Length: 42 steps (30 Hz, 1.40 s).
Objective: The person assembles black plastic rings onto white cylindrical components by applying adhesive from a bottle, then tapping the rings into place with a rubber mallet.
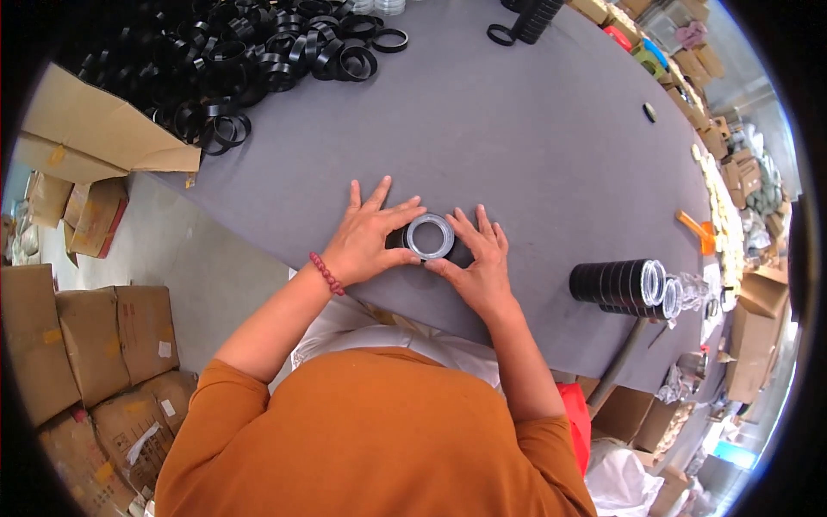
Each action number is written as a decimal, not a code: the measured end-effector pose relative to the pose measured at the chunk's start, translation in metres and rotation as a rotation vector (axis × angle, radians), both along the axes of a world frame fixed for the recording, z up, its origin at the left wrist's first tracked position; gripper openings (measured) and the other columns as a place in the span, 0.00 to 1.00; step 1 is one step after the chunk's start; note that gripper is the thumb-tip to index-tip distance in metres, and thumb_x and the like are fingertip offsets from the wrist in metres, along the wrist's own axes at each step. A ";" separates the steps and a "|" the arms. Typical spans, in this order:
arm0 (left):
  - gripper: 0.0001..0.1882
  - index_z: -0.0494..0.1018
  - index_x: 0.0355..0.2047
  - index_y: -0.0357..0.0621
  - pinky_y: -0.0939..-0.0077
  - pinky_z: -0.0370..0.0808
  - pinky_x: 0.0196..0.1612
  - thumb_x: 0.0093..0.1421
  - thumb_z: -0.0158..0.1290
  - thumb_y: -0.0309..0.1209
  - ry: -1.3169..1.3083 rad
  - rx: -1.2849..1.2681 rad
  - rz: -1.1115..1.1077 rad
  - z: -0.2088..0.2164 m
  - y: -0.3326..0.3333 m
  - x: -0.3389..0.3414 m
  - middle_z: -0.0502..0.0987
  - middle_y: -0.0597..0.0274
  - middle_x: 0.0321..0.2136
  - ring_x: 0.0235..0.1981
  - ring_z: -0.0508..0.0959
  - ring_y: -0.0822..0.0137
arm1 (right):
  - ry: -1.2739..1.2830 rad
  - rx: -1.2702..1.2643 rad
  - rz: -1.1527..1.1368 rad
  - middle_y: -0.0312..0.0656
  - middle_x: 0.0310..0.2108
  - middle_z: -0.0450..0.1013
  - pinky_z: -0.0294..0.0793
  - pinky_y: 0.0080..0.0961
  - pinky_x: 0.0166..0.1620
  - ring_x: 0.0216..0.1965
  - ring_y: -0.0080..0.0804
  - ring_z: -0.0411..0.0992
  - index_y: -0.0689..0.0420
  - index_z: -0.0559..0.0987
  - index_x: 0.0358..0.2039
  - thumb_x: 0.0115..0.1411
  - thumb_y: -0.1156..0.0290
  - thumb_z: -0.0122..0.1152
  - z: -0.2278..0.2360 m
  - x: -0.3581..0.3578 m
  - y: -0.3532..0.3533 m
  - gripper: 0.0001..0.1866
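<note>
Between my hands, close to the table's near edge, is a round ring (447,243) with a clear, glassy rim and a dark centre; black shows around its outside. My left hand (365,237) holds its left side, thumb below and index finger above, while two other fingers stretch away. On the opposite side my right hand (484,265) grips it with thumb and index finger, the remaining fingers raised. Whether the clear rim and the black part are one piece I cannot tell. A beaded bracelet (326,275) circles my left wrist.
A heap of black rings (284,52) covers the table's far left beside an open carton (108,125). To the right lie stacked black rings with clear rims (607,283). A black stack (538,19) stands at the far edge. An orange tool (693,228) lies rightward. Cardboard boxes (86,336) fill the left floor.
</note>
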State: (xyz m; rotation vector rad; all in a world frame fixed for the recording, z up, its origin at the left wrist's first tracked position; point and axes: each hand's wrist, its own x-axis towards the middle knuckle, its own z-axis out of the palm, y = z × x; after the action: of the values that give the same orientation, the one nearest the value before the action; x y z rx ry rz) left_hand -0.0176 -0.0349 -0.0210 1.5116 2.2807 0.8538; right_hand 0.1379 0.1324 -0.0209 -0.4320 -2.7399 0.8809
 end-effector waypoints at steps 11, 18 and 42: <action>0.46 0.63 0.65 0.51 0.34 0.38 0.69 0.46 0.67 0.47 0.125 -0.105 0.007 0.006 -0.007 0.008 0.67 0.64 0.63 0.70 0.53 0.48 | 0.031 -0.076 0.064 0.55 0.62 0.63 0.50 0.57 0.66 0.67 0.55 0.55 0.60 0.65 0.62 0.46 0.48 0.73 0.004 -0.002 -0.003 0.49; 0.55 0.60 0.65 0.41 0.37 0.38 0.69 0.39 0.71 0.48 0.156 -0.110 -0.028 0.006 0.002 0.013 0.65 0.59 0.64 0.69 0.55 0.48 | 0.131 0.053 0.060 0.55 0.56 0.67 0.64 0.44 0.60 0.58 0.52 0.64 0.62 0.69 0.58 0.54 0.61 0.67 0.016 -0.001 -0.013 0.33; 0.44 0.59 0.66 0.49 0.30 0.42 0.66 0.56 0.56 0.57 0.260 -0.044 -0.066 -0.001 -0.014 0.010 0.67 0.58 0.62 0.67 0.57 0.45 | -0.011 0.656 -0.742 0.57 0.59 0.65 0.58 0.47 0.62 0.60 0.56 0.62 0.64 0.67 0.59 0.55 0.67 0.63 0.130 0.145 0.097 0.32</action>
State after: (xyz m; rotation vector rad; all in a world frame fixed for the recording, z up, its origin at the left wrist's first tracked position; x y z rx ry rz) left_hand -0.0079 -0.0489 -0.0216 1.7575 2.3922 0.6165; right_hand 0.2833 0.2290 0.1094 -1.1644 -2.3565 -0.1955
